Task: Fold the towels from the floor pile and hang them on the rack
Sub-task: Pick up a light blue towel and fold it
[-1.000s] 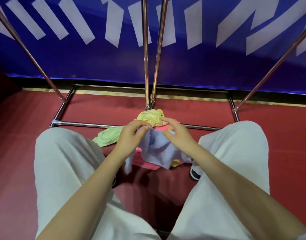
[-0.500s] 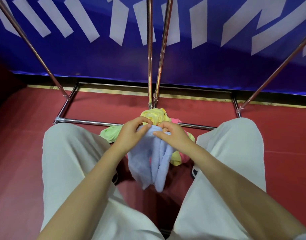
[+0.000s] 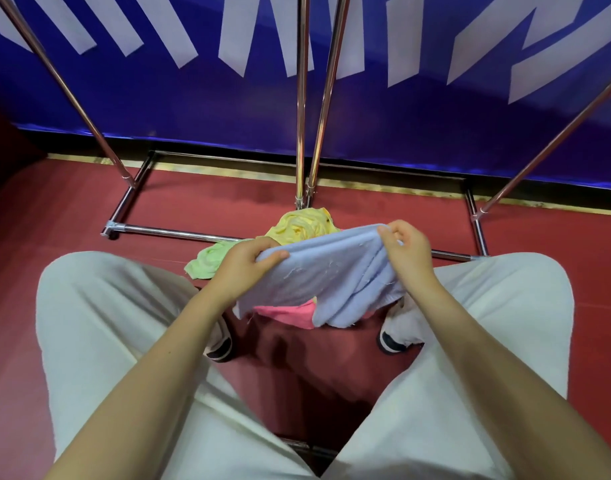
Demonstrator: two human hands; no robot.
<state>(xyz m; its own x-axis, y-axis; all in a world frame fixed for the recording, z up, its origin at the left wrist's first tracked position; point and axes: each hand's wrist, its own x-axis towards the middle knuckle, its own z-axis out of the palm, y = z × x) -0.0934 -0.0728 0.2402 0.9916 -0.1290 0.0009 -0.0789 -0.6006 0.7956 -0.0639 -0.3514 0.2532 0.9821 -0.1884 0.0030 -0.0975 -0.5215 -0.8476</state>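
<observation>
A light blue towel (image 3: 326, 271) is stretched between my hands above the floor pile. My left hand (image 3: 246, 263) pinches its left corner and my right hand (image 3: 406, 251) pinches its right corner. Its lower edge hangs in loose folds. Beneath it lie a yellow towel (image 3: 302, 225), a green towel (image 3: 210, 259) and a pink towel (image 3: 286, 313) on the red floor. The metal rack (image 3: 302, 133) stands just behind the pile, its poles rising out of view.
My knees in white trousers (image 3: 99, 323) flank the pile on both sides, with my shoes (image 3: 392, 341) near it. The rack's base bars (image 3: 179, 233) cross the floor ahead. A blue banner wall (image 3: 435, 116) stands close behind the rack.
My hands have moved apart, spreading the blue towel from a bunched, hanging lump into a wide sheet and lifting it a little.
</observation>
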